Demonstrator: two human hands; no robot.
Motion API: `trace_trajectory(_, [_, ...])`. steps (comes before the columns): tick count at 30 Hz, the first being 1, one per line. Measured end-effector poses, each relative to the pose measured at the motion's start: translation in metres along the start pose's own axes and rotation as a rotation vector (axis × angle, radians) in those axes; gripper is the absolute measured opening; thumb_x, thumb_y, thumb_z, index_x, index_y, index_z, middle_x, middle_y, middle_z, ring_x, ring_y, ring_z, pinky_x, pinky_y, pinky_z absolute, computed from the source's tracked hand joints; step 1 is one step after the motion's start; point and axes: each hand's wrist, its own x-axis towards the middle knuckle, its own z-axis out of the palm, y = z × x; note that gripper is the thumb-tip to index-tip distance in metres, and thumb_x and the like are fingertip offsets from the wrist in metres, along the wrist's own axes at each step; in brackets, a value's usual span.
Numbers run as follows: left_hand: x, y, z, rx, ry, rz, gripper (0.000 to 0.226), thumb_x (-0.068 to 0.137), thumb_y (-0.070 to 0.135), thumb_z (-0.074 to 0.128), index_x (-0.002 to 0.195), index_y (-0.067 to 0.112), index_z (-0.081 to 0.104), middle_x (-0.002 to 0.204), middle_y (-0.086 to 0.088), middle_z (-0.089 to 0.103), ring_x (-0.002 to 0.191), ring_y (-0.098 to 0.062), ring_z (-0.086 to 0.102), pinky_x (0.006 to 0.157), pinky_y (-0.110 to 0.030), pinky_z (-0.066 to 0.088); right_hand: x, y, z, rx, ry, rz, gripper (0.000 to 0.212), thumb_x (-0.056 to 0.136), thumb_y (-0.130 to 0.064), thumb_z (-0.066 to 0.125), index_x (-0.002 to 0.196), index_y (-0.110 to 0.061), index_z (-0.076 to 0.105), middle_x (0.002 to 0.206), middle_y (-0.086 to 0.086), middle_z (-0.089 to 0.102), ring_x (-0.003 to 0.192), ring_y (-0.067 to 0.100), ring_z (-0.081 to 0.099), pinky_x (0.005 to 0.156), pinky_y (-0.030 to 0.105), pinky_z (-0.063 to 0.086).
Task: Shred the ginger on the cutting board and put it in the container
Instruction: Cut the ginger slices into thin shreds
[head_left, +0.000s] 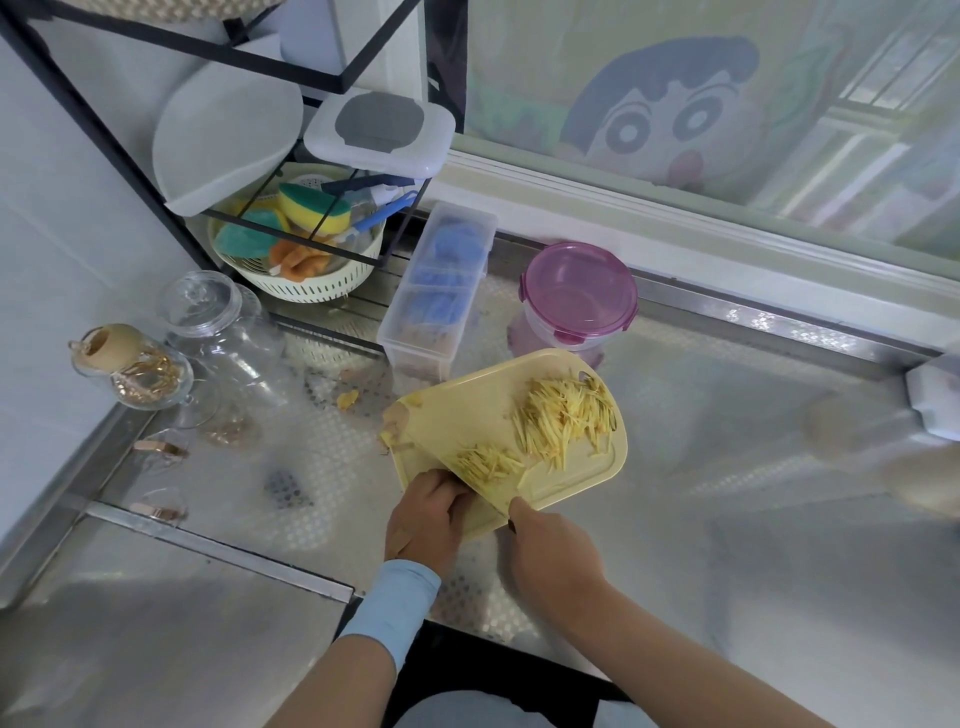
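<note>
A pale yellow cutting board (550, 374) lies on the steel counter. A large heap of shredded ginger (566, 415) covers its right side, and a smaller bunch of shreds (488, 462) lies near the front. My right hand (550, 545) grips a knife's dark handle. The shiny knife blade (467, 483) slants across the board's near left corner, beside the small bunch. My left hand (426, 514) sits against the blade's left side with curled fingers; its fingertips are hidden. A round container with a pink lid (579, 296), closed, stands behind the board.
Ginger peel scraps (395, 421) lie at the board's left corner and on the counter. A clear box with blue contents (436, 291), glass jars (218, 332) and a rack with a sponge basket (296, 249) crowd the back left. A window ledge borders the counter's far side.
</note>
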Motion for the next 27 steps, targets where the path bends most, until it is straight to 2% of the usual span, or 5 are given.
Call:
trace_trajectory(2, [0.001, 0.001, 0.000, -0.016, -0.003, -0.011, 0.029, 0.087, 0.035, 0.050, 0.087, 0.019, 0.074, 0.095, 0.001, 0.066, 0.091, -0.014, 0.054, 0.064, -0.027, 0.049, 0.005, -0.003, 0.000, 0.041, -0.026, 0.026, 0.004, 0.095, -0.021, 0.039, 0.092, -0.022, 0.037, 0.074, -0.002, 0.045, 0.067, 0.026, 0.047, 0.055, 0.033, 0.033])
trace_trajectory(7, [0.000, -0.001, 0.000, -0.030, -0.022, -0.025, 0.028, 0.087, 0.036, 0.049, 0.087, 0.020, 0.073, 0.096, 0.003, 0.064, 0.090, -0.017, 0.057, 0.064, -0.030, 0.050, 0.015, -0.012, -0.008, -0.008, -0.050, -0.014, 0.015, 0.090, -0.011, 0.042, 0.094, -0.023, 0.034, 0.077, 0.000, 0.046, 0.070, 0.030, 0.049, 0.059, 0.034, 0.037])
trace_trajectory(16, [-0.001, -0.002, 0.002, 0.007, -0.021, -0.040, 0.027, 0.086, 0.034, 0.049, 0.085, 0.020, 0.071, 0.094, 0.003, 0.064, 0.088, -0.017, 0.058, 0.064, -0.027, 0.050, -0.010, 0.006, -0.005, -0.006, -0.012, 0.017, 0.011, 0.100, -0.028, 0.041, 0.092, -0.022, 0.036, 0.070, -0.002, 0.044, 0.059, 0.019, 0.041, 0.052, 0.035, 0.029])
trace_trajectory(20, [-0.001, 0.000, 0.000, -0.014, -0.022, -0.044, 0.025, 0.087, 0.033, 0.050, 0.085, 0.019, 0.071, 0.095, 0.004, 0.063, 0.088, -0.014, 0.056, 0.064, -0.027, 0.049, 0.005, -0.004, -0.006, -0.004, -0.040, 0.011, 0.009, 0.095, -0.017, 0.042, 0.093, -0.023, 0.036, 0.080, 0.000, 0.051, 0.071, 0.028, 0.051, 0.059, 0.034, 0.037])
trace_trajectory(27, [0.000, -0.001, -0.007, -0.003, -0.031, 0.039, 0.030, 0.089, 0.032, 0.047, 0.088, 0.017, 0.073, 0.097, 0.002, 0.064, 0.091, -0.012, 0.053, 0.067, -0.025, 0.048, 0.016, -0.014, -0.014, -0.008, -0.071, -0.012, 0.018, 0.089, -0.010, 0.042, 0.095, -0.025, 0.033, 0.083, 0.002, 0.049, 0.073, 0.030, 0.049, 0.060, 0.034, 0.039])
